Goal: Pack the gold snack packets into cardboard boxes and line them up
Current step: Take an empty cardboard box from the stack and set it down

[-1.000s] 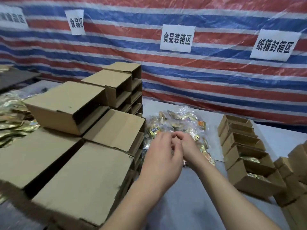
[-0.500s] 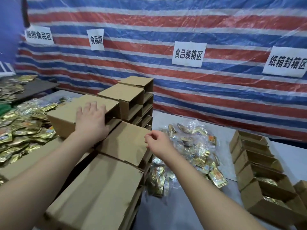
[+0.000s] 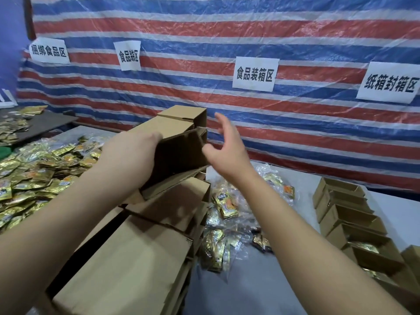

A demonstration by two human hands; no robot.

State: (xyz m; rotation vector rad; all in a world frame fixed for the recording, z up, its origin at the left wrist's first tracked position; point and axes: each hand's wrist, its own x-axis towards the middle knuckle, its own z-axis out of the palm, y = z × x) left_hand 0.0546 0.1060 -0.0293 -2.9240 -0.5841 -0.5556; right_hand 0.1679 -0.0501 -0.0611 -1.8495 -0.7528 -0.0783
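Head cam: left hand (image 3: 134, 153) grips a cardboard box (image 3: 179, 151) lifted off the stack (image 3: 136, 258) at the table's left side. Right hand (image 3: 225, 151) spread wide, holding nothing, beside the box. Gold packets (image 3: 222, 205) lie mid-table; filled boxes (image 3: 354, 226) line the right edge.

Even bright light, soft shadows, wide-angle edge bowing.
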